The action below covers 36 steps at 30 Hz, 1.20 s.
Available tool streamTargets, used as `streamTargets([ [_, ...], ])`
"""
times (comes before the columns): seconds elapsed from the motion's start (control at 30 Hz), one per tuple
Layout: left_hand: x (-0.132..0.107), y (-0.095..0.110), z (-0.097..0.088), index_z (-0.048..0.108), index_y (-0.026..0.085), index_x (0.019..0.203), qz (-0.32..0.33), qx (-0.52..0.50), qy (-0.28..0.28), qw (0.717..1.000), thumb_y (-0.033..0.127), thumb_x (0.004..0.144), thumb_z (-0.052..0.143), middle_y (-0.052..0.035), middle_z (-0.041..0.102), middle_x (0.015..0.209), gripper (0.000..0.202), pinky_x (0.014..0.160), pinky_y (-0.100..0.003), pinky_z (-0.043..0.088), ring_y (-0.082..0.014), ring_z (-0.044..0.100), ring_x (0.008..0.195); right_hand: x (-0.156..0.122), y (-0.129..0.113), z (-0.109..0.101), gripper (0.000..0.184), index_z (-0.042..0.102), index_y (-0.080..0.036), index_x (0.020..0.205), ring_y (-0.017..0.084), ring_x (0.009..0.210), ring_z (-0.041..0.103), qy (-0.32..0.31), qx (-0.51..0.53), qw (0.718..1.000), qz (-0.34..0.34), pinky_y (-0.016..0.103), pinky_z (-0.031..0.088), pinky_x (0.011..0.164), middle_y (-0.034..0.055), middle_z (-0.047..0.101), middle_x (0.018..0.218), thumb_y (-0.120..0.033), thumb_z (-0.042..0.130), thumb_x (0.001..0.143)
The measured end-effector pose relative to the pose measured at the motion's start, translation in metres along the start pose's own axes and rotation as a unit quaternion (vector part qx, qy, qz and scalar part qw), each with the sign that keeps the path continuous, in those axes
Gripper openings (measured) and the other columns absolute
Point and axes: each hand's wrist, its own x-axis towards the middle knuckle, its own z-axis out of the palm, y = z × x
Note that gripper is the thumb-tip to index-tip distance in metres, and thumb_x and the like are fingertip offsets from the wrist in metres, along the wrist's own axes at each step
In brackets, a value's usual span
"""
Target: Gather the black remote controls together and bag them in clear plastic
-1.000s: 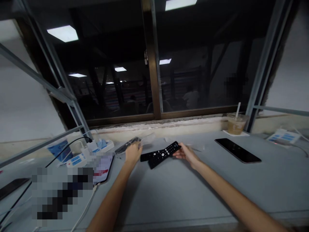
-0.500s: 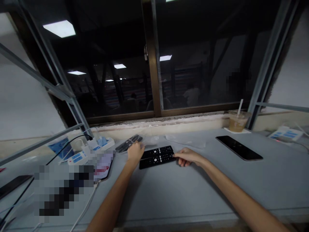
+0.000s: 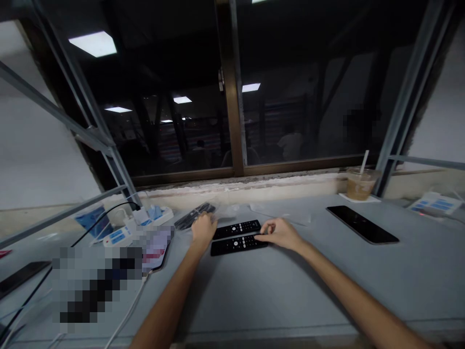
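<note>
Two black remote controls lie side by side on the grey table: the far remote [image 3: 238, 228] and the near remote [image 3: 236, 245]. My right hand [image 3: 281, 233] rests at their right ends, fingers curled down with the tips on the near remote. My left hand [image 3: 203, 229] sits at their left ends, fingers bent over. Just beyond it lies a third remote [image 3: 192, 214] in a clear plastic wrapper, which the hand touches or nearly touches.
A dark phone [image 3: 361, 230] lies at the right, an iced drink cup [image 3: 359, 183] with a straw behind it. Power strips [image 3: 140, 225] and cables lie at the left, another strip [image 3: 434, 204] far right. A clear wrapper [image 3: 283, 213] lies behind the remotes. A window ledge bounds the table.
My right hand set the lifted, angled remote down beside the other one; both now lie flat and parallel. My left hand stayed at their left ends.
</note>
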Motion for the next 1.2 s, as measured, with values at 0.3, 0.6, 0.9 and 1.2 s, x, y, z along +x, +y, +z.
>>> streamTargets([
  [0.3,0.000,0.000,-0.002,0.063,0.017,0.091,-0.002,0.001,-0.004,1.000,0.030,0.081,0.043,-0.0091,0.062,0.099,0.026,0.073,-0.029,0.047,-0.0226,0.060,0.091,-0.002,0.001,0.007,0.024,0.072,-0.027,0.078,0.011,0.056,0.049,-0.006,0.000,0.990,-0.140,0.023,0.034,0.052,-0.0017,0.060,0.065,-0.039,0.071,0.057],
  [0.6,0.000,0.000,0.000,0.063,0.018,0.091,0.001,-0.005,0.003,1.000,0.029,0.081,0.042,-0.0088,0.062,0.099,0.025,0.073,-0.030,0.047,-0.0223,0.060,0.091,-0.004,-0.003,0.009,0.026,0.072,-0.027,0.077,0.011,0.053,0.051,0.017,-0.057,0.995,-0.082,0.023,0.032,0.052,-0.0034,0.061,0.058,-0.044,0.067,0.058],
  [0.9,-0.002,0.005,-0.002,0.061,0.020,0.092,0.028,-0.014,0.026,0.999,0.028,0.081,0.044,-0.0061,0.061,0.098,0.022,0.071,-0.026,0.045,-0.0191,0.060,0.087,-0.004,-0.005,0.010,0.025,0.071,-0.027,0.078,0.012,0.053,0.054,0.018,-0.085,0.994,-0.071,0.023,0.032,0.052,-0.0044,0.062,0.058,-0.044,0.067,0.060],
  [1.2,-0.012,0.026,-0.004,0.059,0.021,0.093,0.153,-0.062,0.068,0.984,0.024,0.078,0.052,-0.0026,0.059,0.096,0.017,0.079,-0.026,0.043,-0.0177,0.058,0.088,-0.005,-0.013,0.003,0.066,0.051,-0.026,0.119,0.009,0.050,0.050,0.126,0.035,0.989,-0.073,0.025,0.040,0.055,0.0003,0.062,0.089,-0.049,0.066,0.059],
])
